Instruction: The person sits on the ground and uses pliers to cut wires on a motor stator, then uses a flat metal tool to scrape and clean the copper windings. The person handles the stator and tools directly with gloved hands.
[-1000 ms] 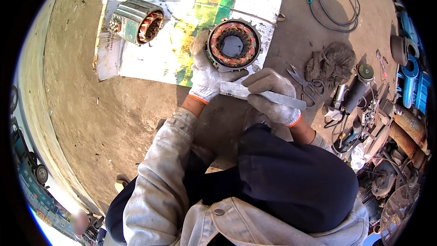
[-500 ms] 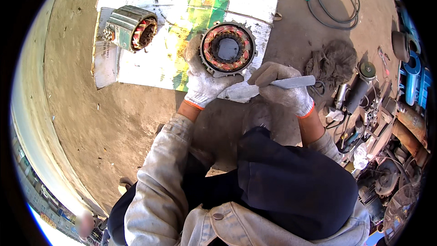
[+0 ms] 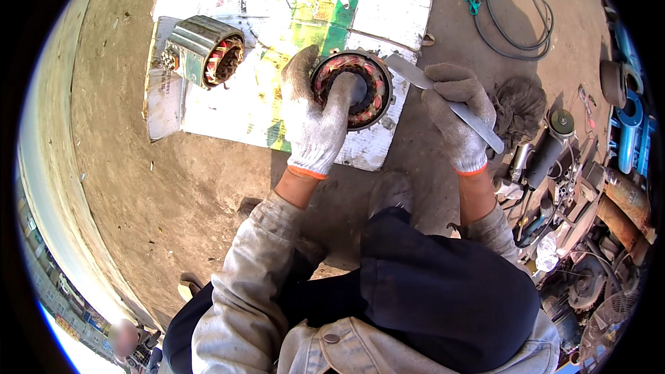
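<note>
My gloved left hand (image 3: 315, 121) is closed on the rim of a motor stator (image 3: 378, 90), its thumb reaching into the round bore. The stator is a dark ring with red and tan windings, and its opening faces up. In my gloved right hand (image 3: 460, 107), to the right of the stator, is a flat metal blade (image 3: 479, 129) with a broad end near the stator's rim. A second stator (image 3: 206, 36) in a ribbed grey housing lies on its side at the left. Beneath both is flattened cardboard (image 3: 228, 116) with green and yellow print.
At the right rest a dark rag (image 3: 521, 100), an angle grinder (image 3: 547, 145) and a pile of metal parts. A coiled cable (image 3: 490, 17) lies on the dirt ground at the far right. Blue metal parts (image 3: 629, 118) stand by the right edge.
My left thumb has moved from the stator's near edge into its bore. My right hand has shifted right, and the blade now slants with its broad end beside the stator's upper right rim.
</note>
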{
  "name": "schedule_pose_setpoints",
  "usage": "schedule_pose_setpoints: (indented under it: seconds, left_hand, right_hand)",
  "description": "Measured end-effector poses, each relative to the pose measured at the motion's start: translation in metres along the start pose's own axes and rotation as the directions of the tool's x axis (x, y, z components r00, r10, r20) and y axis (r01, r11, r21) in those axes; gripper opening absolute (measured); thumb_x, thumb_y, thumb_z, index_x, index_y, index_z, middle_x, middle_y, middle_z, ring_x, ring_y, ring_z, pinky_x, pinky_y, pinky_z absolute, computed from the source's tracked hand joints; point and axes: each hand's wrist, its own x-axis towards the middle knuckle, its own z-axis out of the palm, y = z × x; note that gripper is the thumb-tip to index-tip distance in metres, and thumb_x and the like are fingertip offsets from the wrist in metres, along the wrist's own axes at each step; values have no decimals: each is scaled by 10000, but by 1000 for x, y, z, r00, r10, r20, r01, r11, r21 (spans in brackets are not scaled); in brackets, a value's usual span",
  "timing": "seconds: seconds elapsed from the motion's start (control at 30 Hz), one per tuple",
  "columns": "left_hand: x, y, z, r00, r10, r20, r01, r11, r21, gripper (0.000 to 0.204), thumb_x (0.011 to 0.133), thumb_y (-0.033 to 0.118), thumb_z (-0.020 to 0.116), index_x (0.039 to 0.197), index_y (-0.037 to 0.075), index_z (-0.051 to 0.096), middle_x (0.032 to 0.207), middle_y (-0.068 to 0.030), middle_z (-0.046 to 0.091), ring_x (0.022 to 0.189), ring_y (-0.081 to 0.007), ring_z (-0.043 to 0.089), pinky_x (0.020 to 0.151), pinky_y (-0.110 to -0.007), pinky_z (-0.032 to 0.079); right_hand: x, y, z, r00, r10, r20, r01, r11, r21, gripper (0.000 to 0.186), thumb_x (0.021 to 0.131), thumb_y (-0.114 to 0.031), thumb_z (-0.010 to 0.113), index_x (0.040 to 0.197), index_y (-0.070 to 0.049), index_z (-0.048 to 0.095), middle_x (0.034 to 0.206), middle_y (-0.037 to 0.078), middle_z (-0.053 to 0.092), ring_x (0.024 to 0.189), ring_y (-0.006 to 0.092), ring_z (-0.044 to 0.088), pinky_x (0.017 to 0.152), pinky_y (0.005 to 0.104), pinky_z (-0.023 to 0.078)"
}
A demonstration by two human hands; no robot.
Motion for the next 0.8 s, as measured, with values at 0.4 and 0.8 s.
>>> schedule_pose_setpoints:
  seconds: [0.4, 0.8]
  left_hand:
    - [0, -19, 0, 988, 147, 46, -149, 988, 38, 404, 930, -106, 576, 1276, 6, 752, 1292, -213, 683, 1240, -398, 643, 1106, -482, 515]
    - [8, -4, 4, 976, 215, 25, -216, 974, 65, 413, 899, -124, 566, 1239, 5, 761, 1246, -200, 694, 1189, -382, 660, 1078, -460, 531]
  right_hand:
    - [20, 3, 9, 962, -225, 153, 235, 971, -51, 236, 842, 46, 839, 959, -83, 679, 1122, 151, 786, 926, 296, 774, 779, 398, 610]
    - [24, 13, 2, 963, -207, 175, 206, 978, 26, 225, 821, 46, 836, 924, -76, 678, 1073, 147, 792, 932, 301, 769, 791, 408, 606]
